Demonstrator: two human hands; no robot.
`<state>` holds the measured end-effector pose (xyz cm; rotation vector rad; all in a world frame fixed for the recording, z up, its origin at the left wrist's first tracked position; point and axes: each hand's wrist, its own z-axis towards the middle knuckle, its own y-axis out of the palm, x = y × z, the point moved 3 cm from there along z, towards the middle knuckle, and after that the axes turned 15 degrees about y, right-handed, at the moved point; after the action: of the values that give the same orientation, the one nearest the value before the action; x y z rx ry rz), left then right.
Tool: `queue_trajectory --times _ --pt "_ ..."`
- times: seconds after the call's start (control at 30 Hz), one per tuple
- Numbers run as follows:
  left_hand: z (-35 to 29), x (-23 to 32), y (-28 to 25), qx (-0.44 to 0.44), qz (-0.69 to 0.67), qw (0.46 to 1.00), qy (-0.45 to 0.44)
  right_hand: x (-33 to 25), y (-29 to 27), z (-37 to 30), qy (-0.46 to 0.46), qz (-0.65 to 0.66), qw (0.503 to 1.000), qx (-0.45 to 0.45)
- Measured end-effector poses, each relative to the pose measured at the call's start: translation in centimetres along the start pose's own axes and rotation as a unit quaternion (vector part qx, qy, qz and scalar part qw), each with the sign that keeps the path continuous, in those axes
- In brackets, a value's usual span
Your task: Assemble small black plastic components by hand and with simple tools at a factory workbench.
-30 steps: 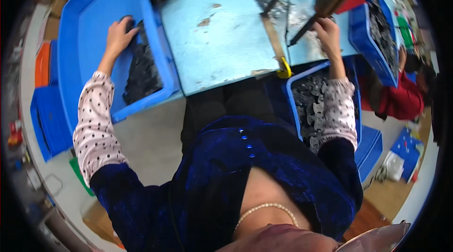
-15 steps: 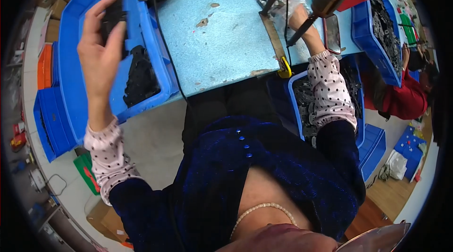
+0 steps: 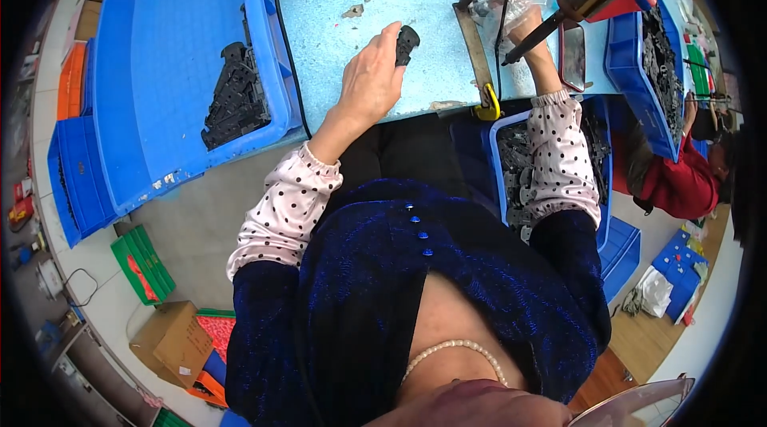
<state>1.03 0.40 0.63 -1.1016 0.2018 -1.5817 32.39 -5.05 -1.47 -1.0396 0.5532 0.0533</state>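
Over the blue tabletop (image 3: 319, 59), my left hand (image 3: 369, 79) grips a small black plastic part (image 3: 407, 43) between thumb and fingers. Further right, my right hand (image 3: 529, 27) reaches to a clear plastic bag (image 3: 511, 5) with small items in it. The bag and a metal stand (image 3: 551, 21) partly cover that hand, so its fingers do not show. Left of my left hand, a pile of black plastic parts (image 3: 238, 99) lies at the near right corner of a large blue tray (image 3: 120, 107).
A phone (image 3: 572, 55) lies right of my right forearm. Below that forearm sits a blue bin (image 3: 498, 187) of black parts; another blue bin (image 3: 621, 51) stands at the right. A yellow-ended metal strip (image 3: 473, 47) and a black cable (image 3: 286, 35) cross the table. A person in red (image 3: 683, 179) sits at the right.
My left hand has moved right, from above the large blue tray to above the tabletop, with a black part in it. My right hand stays by the plastic bag.
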Motion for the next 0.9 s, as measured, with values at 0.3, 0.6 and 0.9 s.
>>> queue_trajectory --times 0.3,0.6,0.9 --pt "0.6 -0.6 0.6 -0.086 -0.144 0.971 -0.172 0.6 -1.3 -1.6 0.21 0.129 0.967 -0.07" --pt "0.1 -0.7 2.3 0.192 -0.67 0.656 -0.29 -4.0 -5.5 -7.0 0.293 0.616 0.729 -0.056" --pt "0.1 1.3 4.2 0.206 -0.713 0.605 -0.288 -7.2 -4.2 -11.9 0.31 0.699 0.64 -0.072"
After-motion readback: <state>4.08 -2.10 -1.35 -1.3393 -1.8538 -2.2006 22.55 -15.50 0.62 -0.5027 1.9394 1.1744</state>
